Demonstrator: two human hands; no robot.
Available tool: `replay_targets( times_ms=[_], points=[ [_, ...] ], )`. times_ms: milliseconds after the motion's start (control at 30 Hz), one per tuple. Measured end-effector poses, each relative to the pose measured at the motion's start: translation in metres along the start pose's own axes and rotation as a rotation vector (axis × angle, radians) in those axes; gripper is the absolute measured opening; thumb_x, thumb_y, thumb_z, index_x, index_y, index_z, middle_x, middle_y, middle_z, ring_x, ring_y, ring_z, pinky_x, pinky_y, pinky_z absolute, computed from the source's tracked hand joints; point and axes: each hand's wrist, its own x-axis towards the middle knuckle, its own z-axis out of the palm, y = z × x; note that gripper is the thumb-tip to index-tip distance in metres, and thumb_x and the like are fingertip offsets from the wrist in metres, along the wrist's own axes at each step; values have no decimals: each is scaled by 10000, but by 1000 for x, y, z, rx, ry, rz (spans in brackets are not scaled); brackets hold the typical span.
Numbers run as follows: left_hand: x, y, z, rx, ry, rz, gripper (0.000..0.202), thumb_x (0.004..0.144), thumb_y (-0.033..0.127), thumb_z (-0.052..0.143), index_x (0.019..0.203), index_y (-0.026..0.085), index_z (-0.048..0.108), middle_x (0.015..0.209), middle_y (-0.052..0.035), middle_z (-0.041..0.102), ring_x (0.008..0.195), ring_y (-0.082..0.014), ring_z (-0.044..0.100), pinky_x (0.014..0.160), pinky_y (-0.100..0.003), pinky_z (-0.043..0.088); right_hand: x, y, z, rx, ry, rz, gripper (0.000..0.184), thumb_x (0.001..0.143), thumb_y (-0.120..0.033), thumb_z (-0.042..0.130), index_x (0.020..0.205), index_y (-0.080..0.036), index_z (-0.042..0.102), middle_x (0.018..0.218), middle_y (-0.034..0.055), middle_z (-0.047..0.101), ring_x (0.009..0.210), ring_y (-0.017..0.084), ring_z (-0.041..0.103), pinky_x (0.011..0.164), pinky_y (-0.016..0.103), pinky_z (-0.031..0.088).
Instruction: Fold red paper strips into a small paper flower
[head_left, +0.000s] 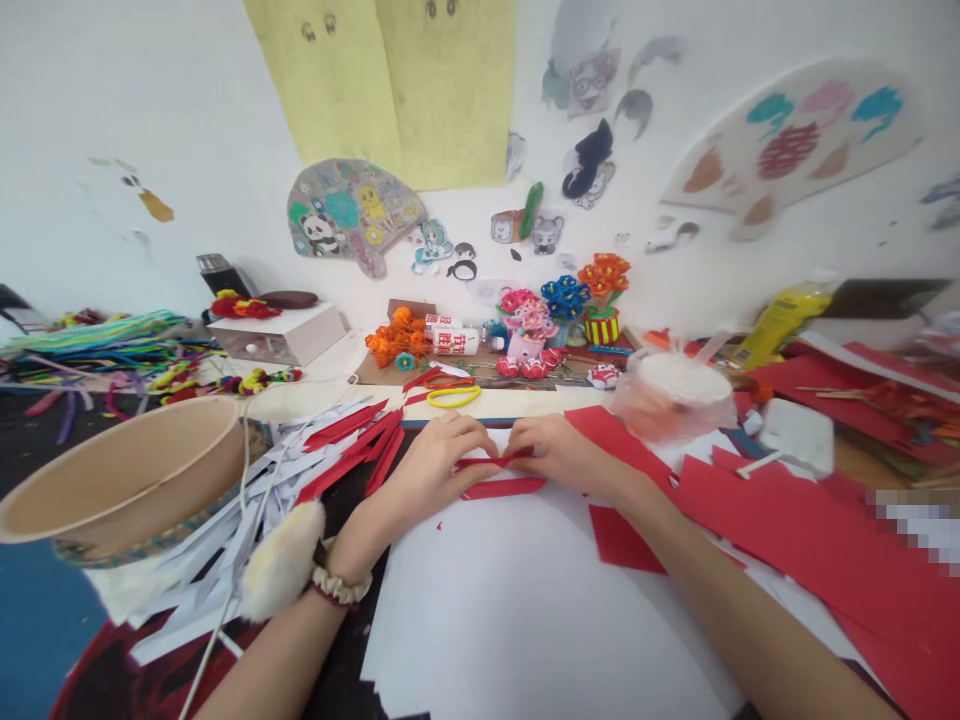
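Note:
My left hand (pixel 435 462) and my right hand (pixel 559 456) meet over a white sheet (pixel 525 600) in the middle of the table. Both pinch a narrow red paper strip (pixel 495 461) between their fingertips, one hand at each end. A second red strip (pixel 504 488) lies flat on the sheet just below them. A pile of red and white paper strips (pixel 337 440) lies to the left of my left hand. A beaded band with a fluffy pom-pom (pixel 281 560) sits on my left wrist.
A tan paper bowl (pixel 120 480) stands at the left. Red paper sheets (pixel 787 520) cover the right side, with a clear plastic lidded tub (pixel 675 395) behind. Scissors with yellow handles (pixel 450 392), paper flowers (pixel 570 300) and pipe cleaners (pixel 97 345) line the back.

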Motion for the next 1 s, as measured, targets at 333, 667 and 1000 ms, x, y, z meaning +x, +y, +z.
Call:
replay_targets(
  times_ms=[333,667,1000],
  points=[
    [-1,14,8,224,-130,52,148,876,310,603,847,198,695,873,-30,688,843,-187,567,727,-317,373,-1,-5,0,-15,32,26,129,797,-107,638,787,-185,740,781,33,672,732,151,608,662,251,441],
    [-3,13,7,240,-170,47,143,877,301,598,889,198,697,857,-24,696,849,-186,607,763,-322,385,-4,-17,-2,-38,51,67,126,801,-112,648,789,-196,741,798,28,688,742,148,613,692,258,455],
    [-6,10,7,230,-115,93,144,870,287,594,819,204,701,828,-22,684,825,-178,593,740,-307,386,-6,-16,-2,-23,47,68,104,819,-157,643,801,-195,739,808,35,682,751,155,607,694,264,456]
  ],
)
